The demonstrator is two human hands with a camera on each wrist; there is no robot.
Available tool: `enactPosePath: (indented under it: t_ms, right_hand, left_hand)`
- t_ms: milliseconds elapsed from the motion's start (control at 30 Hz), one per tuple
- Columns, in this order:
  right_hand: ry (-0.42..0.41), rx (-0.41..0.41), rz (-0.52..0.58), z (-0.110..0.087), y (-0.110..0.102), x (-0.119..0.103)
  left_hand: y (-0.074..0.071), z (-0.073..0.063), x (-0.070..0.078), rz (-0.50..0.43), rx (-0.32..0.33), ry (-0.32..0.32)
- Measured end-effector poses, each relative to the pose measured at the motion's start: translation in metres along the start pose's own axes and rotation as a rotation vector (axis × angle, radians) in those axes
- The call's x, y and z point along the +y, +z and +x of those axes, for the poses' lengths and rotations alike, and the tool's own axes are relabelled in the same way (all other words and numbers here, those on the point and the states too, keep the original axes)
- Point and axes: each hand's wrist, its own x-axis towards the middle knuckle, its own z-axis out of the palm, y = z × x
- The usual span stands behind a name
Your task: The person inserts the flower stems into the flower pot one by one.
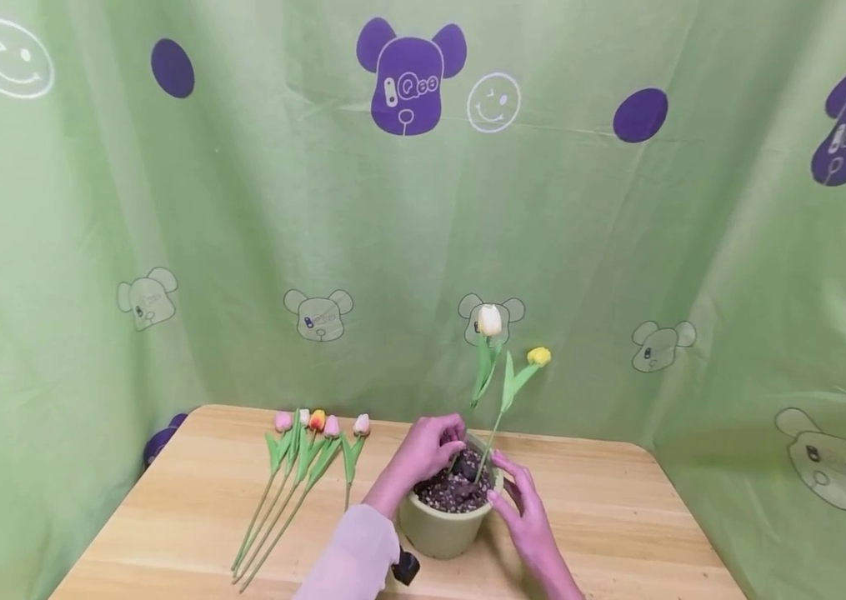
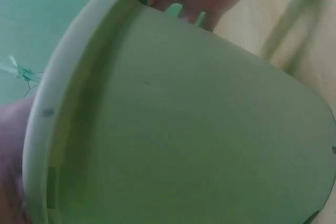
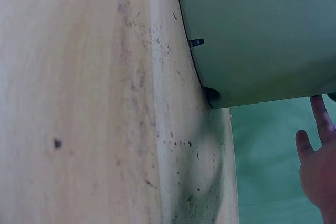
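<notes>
A pale green flower pot point(image 1: 443, 533) filled with dark speckled soil point(image 1: 460, 492) stands on the wooden table. My left hand point(image 1: 432, 450) reaches over its far-left rim, fingers curled about the lower stem of a white tulip point(image 1: 489, 321) just above the soil. The fingertips are partly hidden in the head view. On the pot's right side, my right hand point(image 1: 531, 518) touches the rim with extended fingers and thumb. A yellow tulip point(image 1: 538, 357) rises from the soil between the hands, leaning right. In the right wrist view, a straight finger point(image 3: 322, 116) meets the pot wall.
Several loose tulips point(image 1: 317, 421), pink, white and orange-yellow, lie left of the pot with their stems toward the front. Soil crumbs point(image 3: 189, 142) dot the tabletop point(image 3: 79, 77). A green patterned curtain point(image 1: 558, 208) hangs round the table.
</notes>
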Motion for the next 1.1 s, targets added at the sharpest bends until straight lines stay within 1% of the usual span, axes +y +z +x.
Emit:
enactPosePath:
  t_ms: [233,533,800,900,1100]
  right_hand:
    - [0.0,0.006,0.009,-0.0003,0.0013,0.0005]
    - [0.013,0.013,0.007,-0.0011,0.0007,0.0009]
    - [0.001,-0.003,0.012,-0.0019,0.0009,0.0018]
    - [0.006,0.006,0.013,-0.0017,0.0011,0.0011]
    - [0.028,0.009,-0.004,-0.0009,0.0005,0.0]
  left_hand:
    - [0.0014,-0.0003,-0.0018,0.047,0.018,0.017]
    - [0.0009,-0.0039,-0.0033,0.066,0.058,0.034]
    - [0.0023,-0.0056,-0.0036,0.087,0.065,0.03]
    - [0.0032,-0.0051,-0.0043,0.097,0.071,0.034]
    - [0.0034,-0.0043,-0.0045,0.081,0.071,0.035]
